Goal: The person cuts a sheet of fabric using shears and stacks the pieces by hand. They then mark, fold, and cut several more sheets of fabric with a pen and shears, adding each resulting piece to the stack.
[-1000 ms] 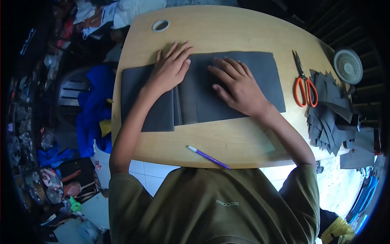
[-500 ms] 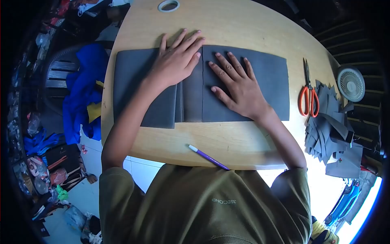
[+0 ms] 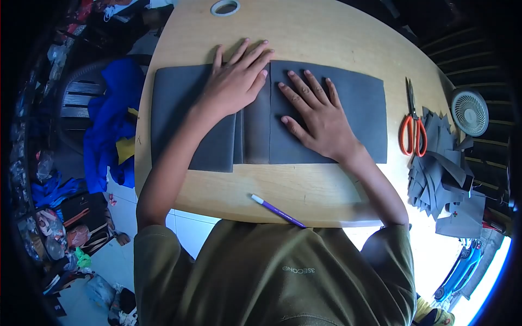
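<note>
The wooden table (image 3: 326,32), pale and rounded at its corners, fills most of the view, and across its middle lies one long dark grey sheet (image 3: 359,108) of matte, felt-like material, folded over on itself so that several layered edges run as straight upright lines near its centre; its left end reaches close to the table's left edge and its right end stops just short of the scissors. Both hands lie flat on this sheet, gripping nothing. The left hand (image 3: 236,81) is spread wide with fingers fanned and palm down, pressing on the left portion just beside the fold lines, its fingertips reaching past the sheet's far edge onto the wood. The right hand (image 3: 318,117) is likewise fully open and palm down, fingers apart, resting on the right portion just beside the folds, so the two hands sit near each other on either side of the layered edges. At the table's right edge is one heap of cut grey pieces (image 3: 440,168), too many and too overlapped to count. Beyond it stands one small round fan (image 3: 471,112). One pair of orange-handled scissors (image 3: 412,122) lies closed between the sheet and the heap. One purple pen (image 3: 278,211) lies at the near edge, well apart from the sheet. One roll of tape (image 3: 225,7) sits at the far edge.
</note>
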The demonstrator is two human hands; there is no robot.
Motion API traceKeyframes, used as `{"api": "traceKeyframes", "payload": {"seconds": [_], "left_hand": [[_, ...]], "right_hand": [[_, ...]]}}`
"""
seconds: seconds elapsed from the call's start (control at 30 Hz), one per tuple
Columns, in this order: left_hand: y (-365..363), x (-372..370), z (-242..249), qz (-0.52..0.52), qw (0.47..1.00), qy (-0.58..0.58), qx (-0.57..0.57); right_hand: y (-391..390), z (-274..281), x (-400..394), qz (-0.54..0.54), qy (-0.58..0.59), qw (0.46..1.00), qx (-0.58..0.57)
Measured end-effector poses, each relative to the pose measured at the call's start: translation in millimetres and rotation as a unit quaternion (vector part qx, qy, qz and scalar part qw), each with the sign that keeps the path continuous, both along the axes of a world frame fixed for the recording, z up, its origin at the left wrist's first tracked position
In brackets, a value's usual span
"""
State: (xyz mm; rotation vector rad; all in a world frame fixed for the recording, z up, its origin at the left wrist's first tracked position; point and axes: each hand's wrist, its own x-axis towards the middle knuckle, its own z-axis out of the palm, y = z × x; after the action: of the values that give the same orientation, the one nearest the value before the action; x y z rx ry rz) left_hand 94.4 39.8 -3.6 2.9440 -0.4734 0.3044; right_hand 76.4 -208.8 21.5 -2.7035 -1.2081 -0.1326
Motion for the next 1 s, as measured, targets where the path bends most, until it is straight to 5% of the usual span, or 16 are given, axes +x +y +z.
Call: {"api": "traceKeyframes", "payload": {"seconds": [0.43,1.0], "left_hand": [[-0.2,-7.2,16.4,-0.067,0.995,-0.078,-0.011],[-13.2,-24.8,6.8,-0.082,0.995,0.017,0.052]], "right_hand": [[-2.4,-1.0,5.4,0.001,-0.005,1.000,0.001],[-6.2,-1.7,10.2,0.023,0.007,0.999,0.023]]}}
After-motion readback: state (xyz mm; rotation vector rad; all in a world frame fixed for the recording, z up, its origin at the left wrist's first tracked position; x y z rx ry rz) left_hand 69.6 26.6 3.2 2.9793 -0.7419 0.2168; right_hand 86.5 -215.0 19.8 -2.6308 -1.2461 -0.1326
